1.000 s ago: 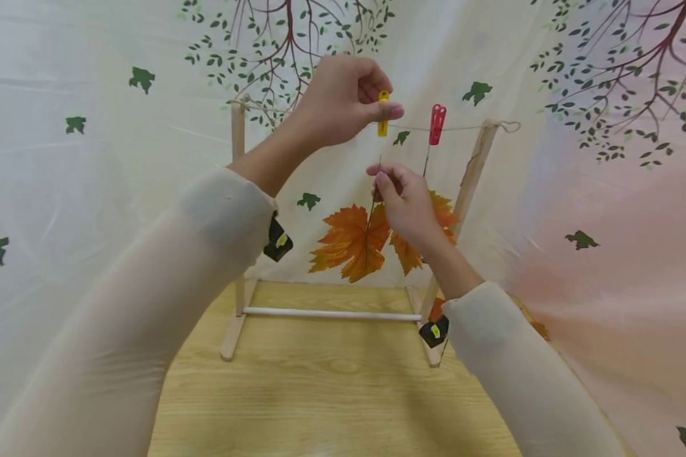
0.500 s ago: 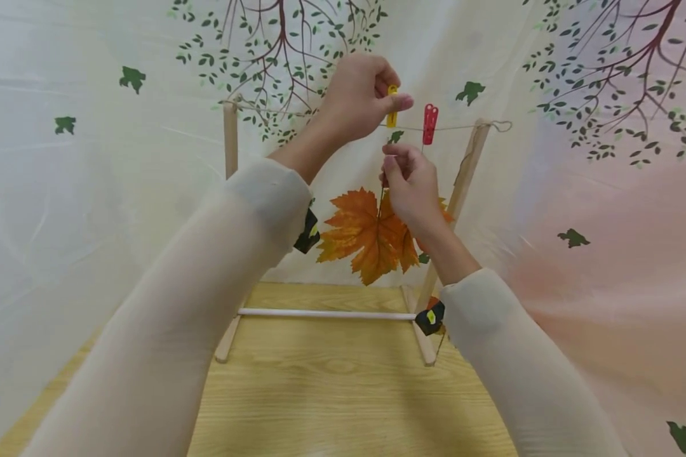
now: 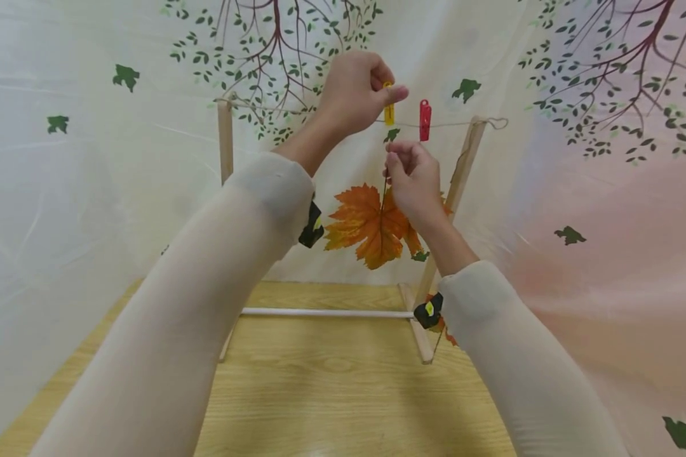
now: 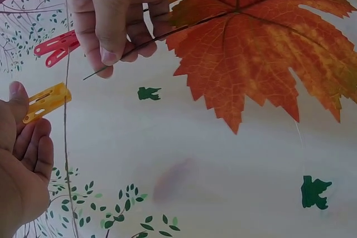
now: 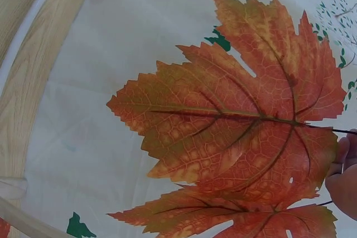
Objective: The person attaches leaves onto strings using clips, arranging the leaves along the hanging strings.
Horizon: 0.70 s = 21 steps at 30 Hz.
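Note:
My left hand (image 3: pixel 354 95) pinches a yellow clothespin (image 4: pixel 47 102) between thumb and fingers. The clothespin's tip meets the string (image 4: pixel 66 137); whether it grips the string, I cannot tell. Just below, my right hand (image 3: pixel 416 181) pinches the dark stem of an orange maple leaf (image 3: pixel 366 228). In the left wrist view, the stem's end sticks out past the right fingertips, apart from the clothespin. A red clothespin (image 3: pixel 425 120) sits on the string to the right. A second maple leaf (image 5: pixel 223 213), partly hidden, hangs behind the first.
A wooden post (image 3: pixel 225 139) and another wooden post (image 3: pixel 465 158) hold up the string. A white rod (image 3: pixel 326 313) joins the stand's feet on the wooden table (image 3: pixel 343 393). More orange leaf (image 3: pixel 450 335) shows by the right foot. Behind hangs a printed cloth (image 3: pixel 166 158).
The right hand has risen with the leaf, bringing its stem nearer the yellow clothespin. The left hand has shifted slightly right and up, still holding the clothespin. The view has shifted slightly.

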Tool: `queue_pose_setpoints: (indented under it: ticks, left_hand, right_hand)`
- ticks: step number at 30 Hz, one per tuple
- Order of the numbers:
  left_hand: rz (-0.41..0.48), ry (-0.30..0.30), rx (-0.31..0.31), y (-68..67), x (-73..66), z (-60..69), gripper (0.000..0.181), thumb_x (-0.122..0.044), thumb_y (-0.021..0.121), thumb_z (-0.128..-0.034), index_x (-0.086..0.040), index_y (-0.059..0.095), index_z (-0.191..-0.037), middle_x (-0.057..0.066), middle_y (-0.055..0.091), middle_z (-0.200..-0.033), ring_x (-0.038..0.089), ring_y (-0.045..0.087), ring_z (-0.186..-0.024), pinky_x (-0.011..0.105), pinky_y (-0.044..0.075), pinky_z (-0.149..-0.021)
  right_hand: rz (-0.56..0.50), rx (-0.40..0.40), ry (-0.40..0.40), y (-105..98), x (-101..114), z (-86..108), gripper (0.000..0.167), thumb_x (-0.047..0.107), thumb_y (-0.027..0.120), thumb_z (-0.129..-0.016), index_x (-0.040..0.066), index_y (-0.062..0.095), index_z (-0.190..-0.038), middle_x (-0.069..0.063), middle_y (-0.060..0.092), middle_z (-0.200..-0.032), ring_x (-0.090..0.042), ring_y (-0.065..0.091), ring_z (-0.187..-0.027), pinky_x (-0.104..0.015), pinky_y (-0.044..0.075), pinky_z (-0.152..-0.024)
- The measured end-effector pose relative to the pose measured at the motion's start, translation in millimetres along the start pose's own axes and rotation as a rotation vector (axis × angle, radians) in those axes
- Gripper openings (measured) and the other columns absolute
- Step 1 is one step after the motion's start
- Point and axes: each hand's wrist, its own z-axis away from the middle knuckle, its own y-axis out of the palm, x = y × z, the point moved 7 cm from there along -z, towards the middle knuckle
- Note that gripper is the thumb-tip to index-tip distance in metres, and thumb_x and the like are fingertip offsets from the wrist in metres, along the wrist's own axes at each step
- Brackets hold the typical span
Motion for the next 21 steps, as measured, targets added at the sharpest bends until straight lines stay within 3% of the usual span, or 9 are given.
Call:
queue_pose_setpoints:
  ticks: [7,21]
  left_hand:
    - [0.007,-0.003,0.013,1.1,-0.8,-2.7,0.038,-0.043,0.068,-0.0972,-0.011,0.073,-0.115,-0.001,0.061,-0.097,0.011,0.049,-0.09,0.023,0.044,-0.079]
    - [-0.007,-0.031,0.056,9.4,4.6,-1.6,0.037,-0.044,0.066,-0.0986,-0.011,0.075,-0.113,0.0,0.062,-0.096,0.013,0.05,-0.088,0.024,0.045,-0.076]
  right_hand:
    - [0.007,0.001,-0.013,0,1,-1.8,0.026,0.015,0.055,-0.107,-0.002,0.059,-0.126,-0.007,0.061,-0.1,-0.023,0.059,-0.089,-0.025,0.053,-0.081]
    - [0.017,0.0,-0.019,-3,0,-2.5,0.024,0.016,0.056,-0.106,0.001,0.061,-0.124,-0.007,0.061,-0.1,-0.023,0.059,-0.089,-0.028,0.053,-0.082]
